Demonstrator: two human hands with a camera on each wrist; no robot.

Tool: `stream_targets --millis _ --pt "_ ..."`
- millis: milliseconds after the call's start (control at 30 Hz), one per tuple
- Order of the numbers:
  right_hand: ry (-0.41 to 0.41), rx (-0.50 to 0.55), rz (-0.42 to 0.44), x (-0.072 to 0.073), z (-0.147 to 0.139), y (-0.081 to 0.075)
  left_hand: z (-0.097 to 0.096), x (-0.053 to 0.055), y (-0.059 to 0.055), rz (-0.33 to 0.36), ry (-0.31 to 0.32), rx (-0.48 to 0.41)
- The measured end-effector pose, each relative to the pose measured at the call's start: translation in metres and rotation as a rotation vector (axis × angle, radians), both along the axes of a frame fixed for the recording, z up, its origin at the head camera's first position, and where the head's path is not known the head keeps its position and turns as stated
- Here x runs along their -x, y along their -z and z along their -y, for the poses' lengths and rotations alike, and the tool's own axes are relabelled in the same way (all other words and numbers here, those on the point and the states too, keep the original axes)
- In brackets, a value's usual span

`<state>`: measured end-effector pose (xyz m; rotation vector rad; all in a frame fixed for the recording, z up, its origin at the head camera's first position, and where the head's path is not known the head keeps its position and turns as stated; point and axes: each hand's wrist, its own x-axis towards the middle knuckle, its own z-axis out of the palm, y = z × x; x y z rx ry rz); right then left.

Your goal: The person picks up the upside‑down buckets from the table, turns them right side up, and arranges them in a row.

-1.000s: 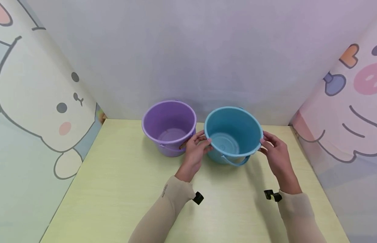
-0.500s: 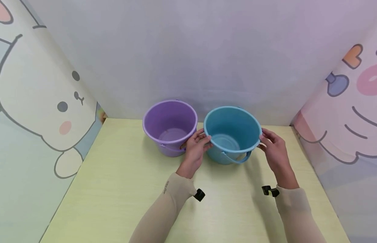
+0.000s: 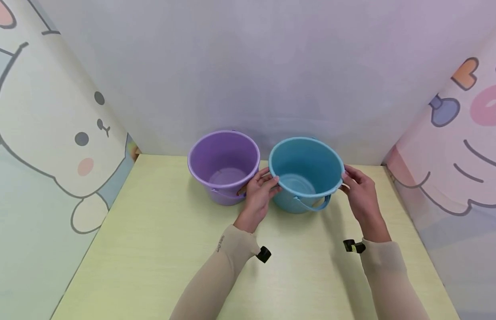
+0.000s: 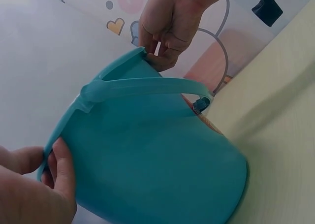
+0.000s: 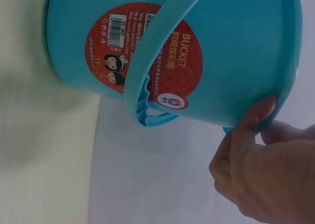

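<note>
A blue bucket (image 3: 307, 164) stands upright at the back of the table, its handle (image 3: 311, 207) hanging down on the near side. My left hand (image 3: 256, 195) pinches its rim on the left, thumb on one face and fingers on the other. On the opposite side my right hand (image 3: 360, 193) grips the rim the same way. In the right wrist view, a red oval label (image 5: 182, 61) shows on the bucket wall behind the handle. Just left of my left hand, a purple bucket (image 3: 224, 164) stands upright, its rim beside my fingertips.
The pale wood-look table (image 3: 160, 249) ends at a plain back wall (image 3: 248, 66) close behind both buckets. Side walls with cartoon prints, a left panel (image 3: 52, 169) and a right panel (image 3: 471, 178), flank the table.
The blue bucket has turned slightly, and its handle has shifted a little. Both hands keep hold of the rim, the right hand edging slightly away from me. The purple bucket stays in place.
</note>
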<state>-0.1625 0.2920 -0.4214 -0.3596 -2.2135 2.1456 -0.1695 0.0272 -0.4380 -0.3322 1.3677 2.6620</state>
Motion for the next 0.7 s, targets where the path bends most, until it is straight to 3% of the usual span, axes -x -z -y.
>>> stream_targets --millis 400,700 --pt "0.022 0.048 -0.008 0.0079 0.0026 0.0008 -0.0004 0.0042 -0.0005 -0.006 -0.006 -0.017" --pt "-0.01 0.021 -0.001 -0.0002 -0.0039 0.0051 0.0042 -0.0017 0.0015 -0.016 0.028 0.006"
